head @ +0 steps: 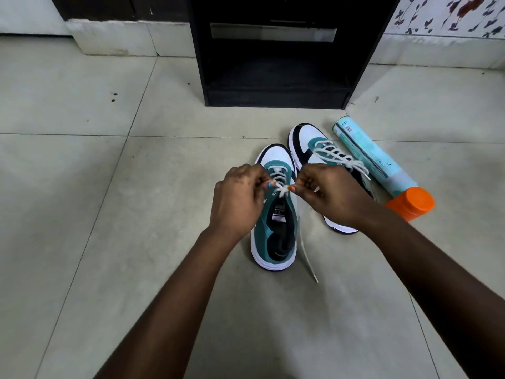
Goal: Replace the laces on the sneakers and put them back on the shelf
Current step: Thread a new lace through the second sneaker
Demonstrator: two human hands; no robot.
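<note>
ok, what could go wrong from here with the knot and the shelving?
1. A loose lace end trails on the floor beside the near sneaker; it may snag or get trapped when the shoe is lifted.
2. The spray can lies on its side against the far sneaker; moving that shoe could set it rolling.
3. Left hand and right hand only pinch the lace; the knot may slip.

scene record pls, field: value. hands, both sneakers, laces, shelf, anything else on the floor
left hand: pinches lace at near sneaker's top eyelets
right hand: pinches the same lace
near sneaker: on floor, lace being tied, one end trailing right
far sneaker: on floor, laced, mostly untied-looking ends loose
shelf: black, lower bay holds nothing visible
spray can: lying right of far sneaker, orange cap
</note>
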